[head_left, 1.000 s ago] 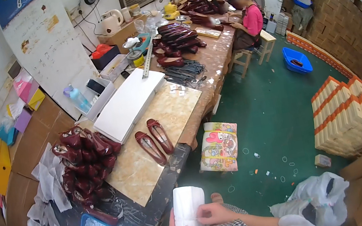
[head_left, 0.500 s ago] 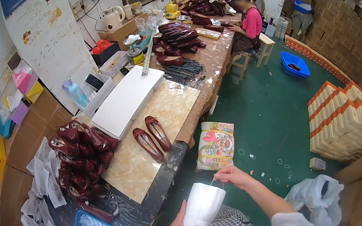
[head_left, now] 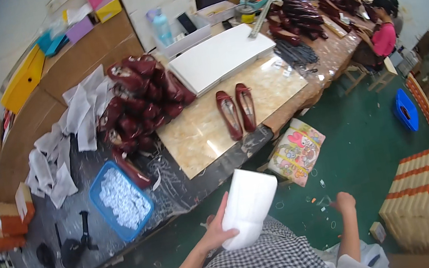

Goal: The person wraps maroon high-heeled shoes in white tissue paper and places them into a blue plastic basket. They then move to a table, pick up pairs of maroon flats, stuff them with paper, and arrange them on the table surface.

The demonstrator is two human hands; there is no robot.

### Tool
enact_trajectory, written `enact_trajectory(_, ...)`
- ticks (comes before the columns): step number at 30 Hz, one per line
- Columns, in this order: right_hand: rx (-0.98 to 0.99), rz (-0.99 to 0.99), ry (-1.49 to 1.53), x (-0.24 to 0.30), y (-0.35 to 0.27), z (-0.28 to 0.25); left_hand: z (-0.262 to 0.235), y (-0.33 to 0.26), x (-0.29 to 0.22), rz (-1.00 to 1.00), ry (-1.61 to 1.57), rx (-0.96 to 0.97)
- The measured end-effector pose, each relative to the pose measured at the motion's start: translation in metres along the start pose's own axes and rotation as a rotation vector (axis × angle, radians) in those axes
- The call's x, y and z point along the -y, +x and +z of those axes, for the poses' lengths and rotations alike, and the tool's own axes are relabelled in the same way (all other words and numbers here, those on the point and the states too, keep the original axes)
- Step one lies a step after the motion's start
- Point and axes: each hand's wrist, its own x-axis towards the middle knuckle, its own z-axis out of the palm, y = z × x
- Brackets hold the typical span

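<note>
My left hand [head_left: 221, 231] grips a thick bundle of white sheets [head_left: 248, 202] in front of the checked apron, fingers behind it and thumb across its face. Off to the right, over the green floor, my right hand [head_left: 343, 202] is closed, apart from the bundle. A thin pale loop shows beside its fingers; whether the hand holds it or it lies on the floor I cannot tell. Beyond the bundle, a pair of dark red ballet flats [head_left: 237, 111] lies on the marbled board [head_left: 189, 148]. A heap of similar shoes [head_left: 142, 98] is piled to their left.
A blue basket of small white pieces [head_left: 149, 210] stands on the black table. White cloths [head_left: 53, 162] and a white slab [head_left: 224, 57] lie farther back. A patterned bundle [head_left: 298, 152] sits by the table edge. Stacked boxes [head_left: 418, 201] and a seated person [head_left: 383, 39] are right.
My right hand has come away from the white bundle, where it was pulling a thin band, and moved right. The view has turned left, and the bundle is held more upright.
</note>
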Motion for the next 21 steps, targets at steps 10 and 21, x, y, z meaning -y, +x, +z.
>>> enact_trajectory(10,0.233,-0.898,1.200,0.279,-0.091,-0.075,-0.020,0.026,-0.037,-0.029,-0.274,-0.192)
enact_trajectory(21,-0.232,-1.499,0.202,0.318,-0.170,-0.105,-0.046,0.050,-0.001,0.470,-1.308,-0.071)
